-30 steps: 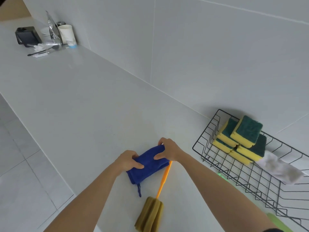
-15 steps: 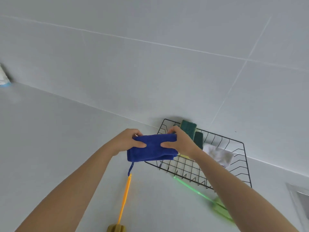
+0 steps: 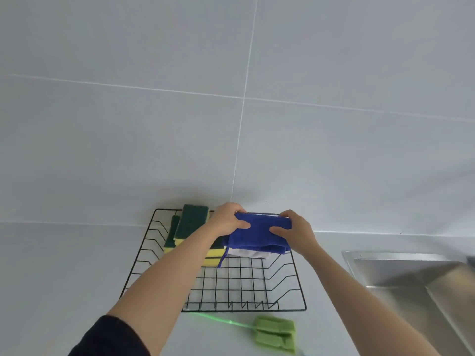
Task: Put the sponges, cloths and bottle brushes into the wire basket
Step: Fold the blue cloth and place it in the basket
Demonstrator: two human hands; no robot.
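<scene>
1. sleeve and forearms sit nearest you: a dark sleeve [image 3: 110,337] on your left arm, both arms reaching forward over the desk [image 3: 64,278].
2. just beyond your arms, the green bottle brush [image 3: 275,335] lies on the desk, just outside the near rim of the wire basket [image 3: 244,310], its pale handle running toward the basket's front edge. it is not yet stowed.
3. since a second ago you have lifted the blue cloth [image 3: 259,235] off the desk, where it lay by the orange bottle brush, and carried it across; half a second ago it was at the basket's left rim, now it is over the basket's far half.
4. your left hand [image 3: 228,220] is clamped on the cloth's left end and your right hand [image 3: 295,233] on its right end, thumbs on top; the folded cloth rests on or just above the white cloth [image 3: 250,253], which one you cannot tell.
5. the sponges [image 3: 191,223] are stacked in the basket's far left corner, green sides showing.
6. this means the blue cloth looks all but placed; likely left are letting go and fetching the two brushes, the orange one being out of view now.
7. the desk is a pale, plain surface; a steel sink [image 3: 411,278] is let into it on your right.
8. farthest off, a wall [image 3: 154,124] of large pale grey tiles rises directly behind the basket.
</scene>
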